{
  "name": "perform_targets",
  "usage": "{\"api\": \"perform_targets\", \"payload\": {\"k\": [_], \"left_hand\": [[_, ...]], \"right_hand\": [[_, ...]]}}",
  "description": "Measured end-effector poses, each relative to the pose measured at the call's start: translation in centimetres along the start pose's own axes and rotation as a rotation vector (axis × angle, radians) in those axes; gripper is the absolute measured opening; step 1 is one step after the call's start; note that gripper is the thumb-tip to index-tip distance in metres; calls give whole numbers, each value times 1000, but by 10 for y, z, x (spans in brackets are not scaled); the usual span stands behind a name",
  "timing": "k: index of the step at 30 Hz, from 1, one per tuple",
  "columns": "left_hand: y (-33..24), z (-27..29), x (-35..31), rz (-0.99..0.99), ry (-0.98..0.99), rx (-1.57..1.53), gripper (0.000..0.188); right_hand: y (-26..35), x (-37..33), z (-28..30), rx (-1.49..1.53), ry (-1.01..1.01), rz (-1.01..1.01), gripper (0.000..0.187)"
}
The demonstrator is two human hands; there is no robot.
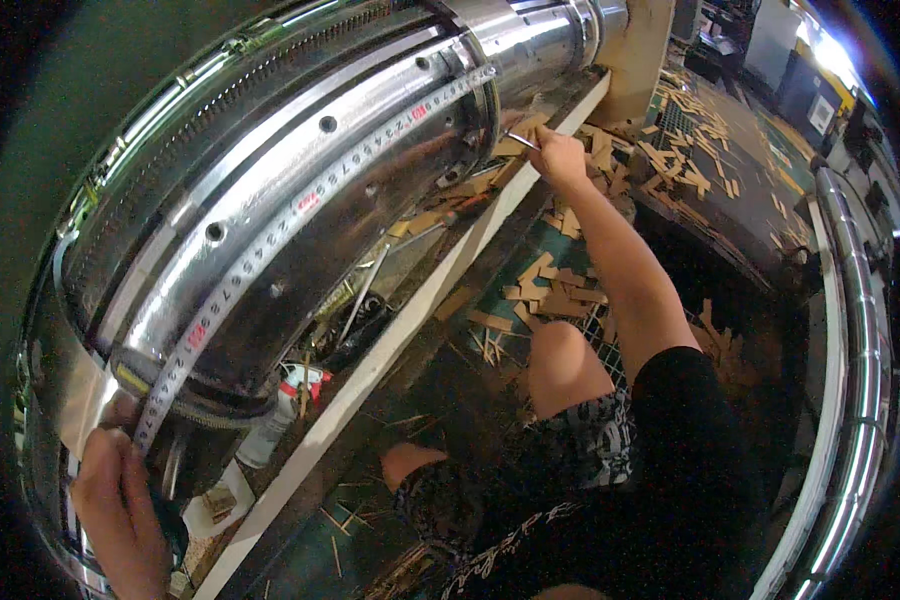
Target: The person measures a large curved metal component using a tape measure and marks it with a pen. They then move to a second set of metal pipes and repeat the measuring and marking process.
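"Black shirt [670,470] and patterned shorts [590,430] are closest to us, with a bare knee [567,365] showing. What are the hands on?"

"Left hand [120,500] first: its fingers are pinched around the low end of the tape measure [270,242], just past the lower left edge of that big metal drum [270,175]."

"And the tape's other end?"

"Up by the drum's right edge. It slants along the drum's side, numbers facing us. What keeps it up there, I can't tell."

"How about the right hand [560,160]?"

"Closed on a thin metal rod [519,138] that points toward the drum's right edge. The fist is near the top end of the white beam [325,425], but I can't tell whether they touch."

"I see a spray bottle [267,435] too, with a red and white head."

"Yes, between the drum and the beam. Tan strips [560,295] lie scattered off the beam's right edge, and more of them lie along the left edge of the grey platform [735,140] further back."
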State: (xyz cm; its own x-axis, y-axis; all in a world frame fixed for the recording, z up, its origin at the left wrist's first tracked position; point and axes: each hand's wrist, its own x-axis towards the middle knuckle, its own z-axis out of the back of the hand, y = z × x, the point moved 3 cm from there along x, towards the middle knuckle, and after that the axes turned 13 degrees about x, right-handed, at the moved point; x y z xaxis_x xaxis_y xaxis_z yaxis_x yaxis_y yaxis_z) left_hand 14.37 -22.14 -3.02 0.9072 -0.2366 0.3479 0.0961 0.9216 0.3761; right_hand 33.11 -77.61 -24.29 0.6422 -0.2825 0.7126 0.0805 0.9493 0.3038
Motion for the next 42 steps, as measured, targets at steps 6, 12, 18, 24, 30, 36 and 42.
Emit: {"api": "perform_targets", "payload": {"k": [6, 12, 18, 24, 30, 36, 42], "left_hand": [[-7, 14, 12, -360, -122, -35, 17], [-9, 18, 15, -298, -3, 165, 22], [4, 13, 10, -216, 167, 104, 23], [-19, 26, 16, -234, 25, 64, 25], [-14, 19, 13, -186, -65, 122, 28], [-9, 16, 11, -144, -13, -15, 23], [37, -7, 1, -51, 77, -168, 22]], "right_hand": [[-32, 61, -24, 35, -31, -70, 23], [-16, 21, -97, 79, 143, 34, 18], [13, -110, -69, 644, 301, -128, 8], [47, -265, -14, 1206, 1082, -107, 12], [85, -380, 2, 1178, 1538, 124, 26], [107, -341, 23, 1223, 1351, -211, 26], [61, -235, 19, 1032, 580, -275, 32]]}}
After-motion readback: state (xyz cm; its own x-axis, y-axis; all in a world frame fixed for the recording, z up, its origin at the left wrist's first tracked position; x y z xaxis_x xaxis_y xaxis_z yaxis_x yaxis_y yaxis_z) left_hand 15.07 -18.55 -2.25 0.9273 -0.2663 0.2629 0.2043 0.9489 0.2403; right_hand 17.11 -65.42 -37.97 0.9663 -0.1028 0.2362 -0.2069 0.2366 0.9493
